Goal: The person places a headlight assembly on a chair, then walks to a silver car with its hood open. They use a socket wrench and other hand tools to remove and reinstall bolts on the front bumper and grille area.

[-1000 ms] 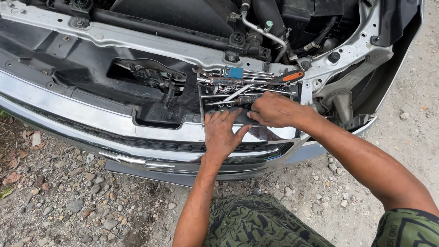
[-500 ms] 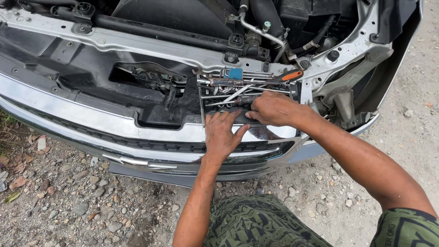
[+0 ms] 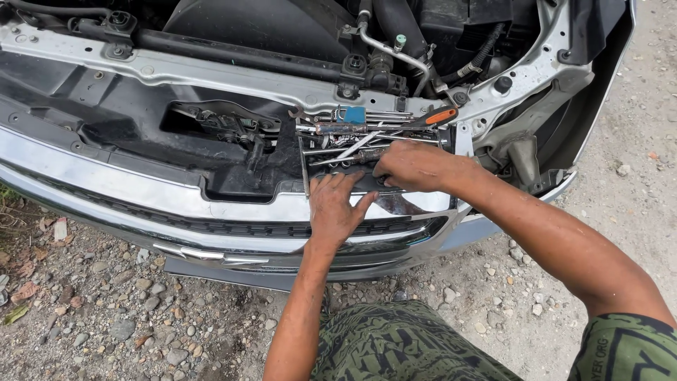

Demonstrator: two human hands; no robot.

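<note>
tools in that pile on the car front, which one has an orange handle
The screwdriver at the pile's upper right edge, lying slanted beyond the right hand. Its handle is orange and black; the other tools beside it are bare grey metal, apart from one blue piece.

The fingertips of the right hand (image 3: 412, 166) are buried among the tools (image 3: 367, 137) in the tray (image 3: 303, 166), so what is gripped cannot be told. The tray's near edge is covered by the left hand (image 3: 337, 208). The engine bay (image 3: 282, 21) is cut off by the top edge.
</note>
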